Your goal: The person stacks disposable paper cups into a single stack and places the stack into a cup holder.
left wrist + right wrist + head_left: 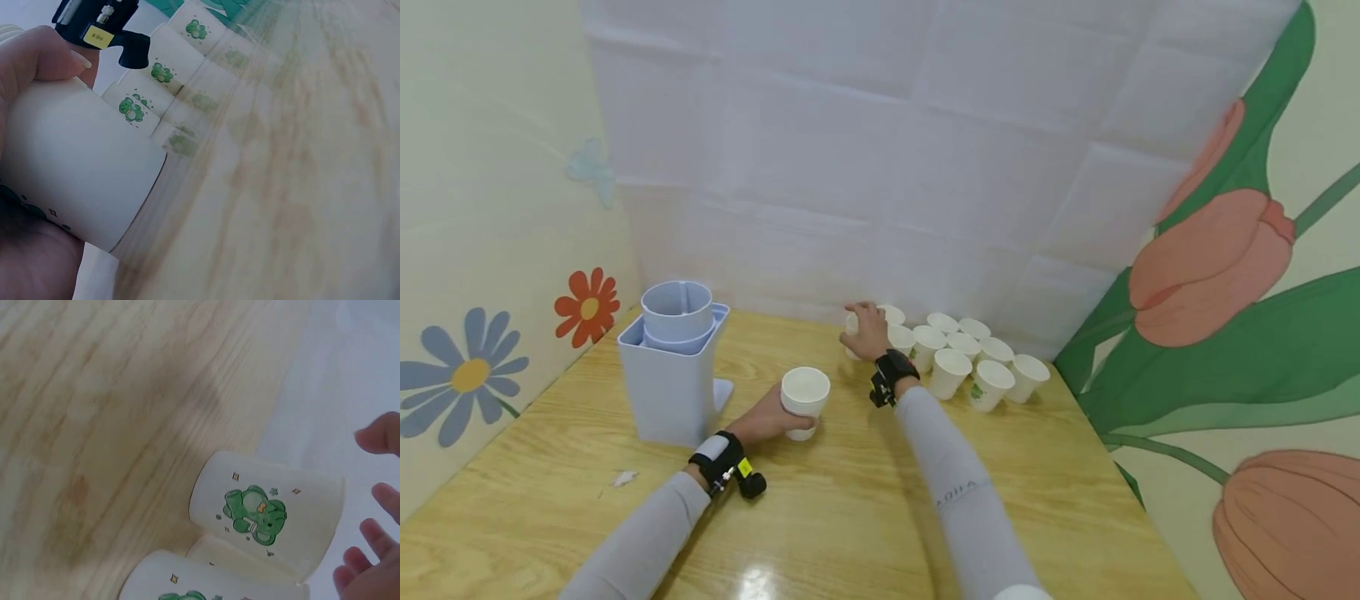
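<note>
My left hand grips nested white paper cups upright, near the middle of the table. In the left wrist view, its thumb and fingers wrap round the outer cup. Farther back, my right hand reaches over the left end of a group of white paper cups. One cup at that end is partly hidden by the hand. The right wrist view shows spread fingers beside the rim of a cup with a green bear print; a gap lies between them.
A pale blue square bin with a round container in its top stands at the left. A white scrap lies on the wooden table. White sheeting hangs behind the cups, and painted walls flank both sides.
</note>
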Tool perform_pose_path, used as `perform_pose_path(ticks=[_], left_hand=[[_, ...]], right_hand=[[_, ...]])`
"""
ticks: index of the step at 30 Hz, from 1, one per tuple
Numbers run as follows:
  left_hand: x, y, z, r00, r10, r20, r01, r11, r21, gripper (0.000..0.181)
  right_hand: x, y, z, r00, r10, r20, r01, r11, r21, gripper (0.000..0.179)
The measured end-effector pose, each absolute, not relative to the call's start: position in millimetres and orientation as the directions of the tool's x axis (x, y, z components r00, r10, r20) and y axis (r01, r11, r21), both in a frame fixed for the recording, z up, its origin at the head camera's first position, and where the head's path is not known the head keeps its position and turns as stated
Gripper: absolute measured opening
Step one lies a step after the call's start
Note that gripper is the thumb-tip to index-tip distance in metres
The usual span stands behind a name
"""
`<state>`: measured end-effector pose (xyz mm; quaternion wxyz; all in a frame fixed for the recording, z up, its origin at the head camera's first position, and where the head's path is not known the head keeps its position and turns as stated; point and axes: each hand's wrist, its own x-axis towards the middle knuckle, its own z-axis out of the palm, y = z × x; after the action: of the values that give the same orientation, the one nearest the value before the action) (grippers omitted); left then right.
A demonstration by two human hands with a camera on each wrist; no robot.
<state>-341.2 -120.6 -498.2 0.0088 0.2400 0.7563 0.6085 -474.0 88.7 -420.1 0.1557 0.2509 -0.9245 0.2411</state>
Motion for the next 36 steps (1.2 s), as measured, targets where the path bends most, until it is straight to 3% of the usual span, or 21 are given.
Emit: perform_pose_path(ticks=[6, 11, 25, 33, 36], left_hand=[[-341, -114, -502, -0.87, 0.397, 0.291, 0.365, 0.123, 0.923, 0.073], [-340, -112, -500, -0.868, 0.398, 0.297, 0.37, 0.119, 0.922, 0.073], [-343, -114, -498, -0.867, 0.404, 0.291, 0.367, 0.124, 0.922, 0.073], [-344, -118, -498, -0.879, 0.389, 0.275, 0.352, 0.139, 0.926, 0.075], [-342, -120, -497, -0.882, 0.381, 0.278, 0.354, 0.144, 0.924, 0.076]], right_hand=[[-487, 101, -426, -0.884, -0.411, 0.222, -0.453, 0.87, -0.195, 0.072], [-488, 103, -424, -0.906, -0.411, 0.102, -0.423, 0.891, -0.165, 0.077], [-473, 94, -418, -0.903, -0.406, 0.139, -0.425, 0.891, -0.16, 0.071], [-475, 92, -436, -0.821, -0.507, 0.262, -0.541, 0.838, -0.073, 0.069], [-468, 90, -436, -0.799, -0.531, 0.283, -0.574, 0.814, -0.093, 0.067]])
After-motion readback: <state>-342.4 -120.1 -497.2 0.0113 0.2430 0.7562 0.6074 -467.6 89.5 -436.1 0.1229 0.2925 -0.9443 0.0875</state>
